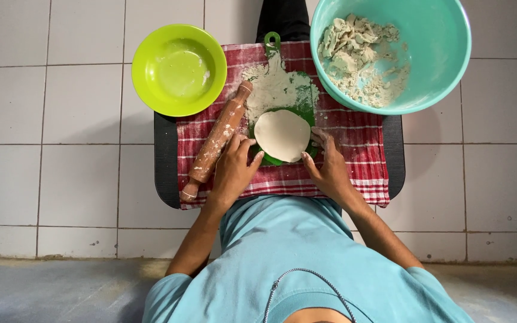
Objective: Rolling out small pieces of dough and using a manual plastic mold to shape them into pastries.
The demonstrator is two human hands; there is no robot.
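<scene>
1. Teal bowl (438, 54), up and right of the green board (268, 158); crumbly dough scraps are left inside.
2. Checked cloth (354, 161) under the board; lime bowl (179, 69) up-left, nearly empty.
3. Rolling pin (216, 140) lies untouched just left of the board.
4. Dough disc (282, 135) on the board, already rolled flat and round.
5. Left hand (233, 167) and right hand (330, 164) flank the disc; fingers spread, tips at its lower edge, gripping nothing.

We see lime-green bowl (179, 69) up-left of hands, flour-dusted inside. We see teal bowl (391, 54) up-right, dough scraps inside. We note red checked cloth (354, 140) over dark mat (166, 158) beneath hands, on white tiled floor (43, 119).
</scene>
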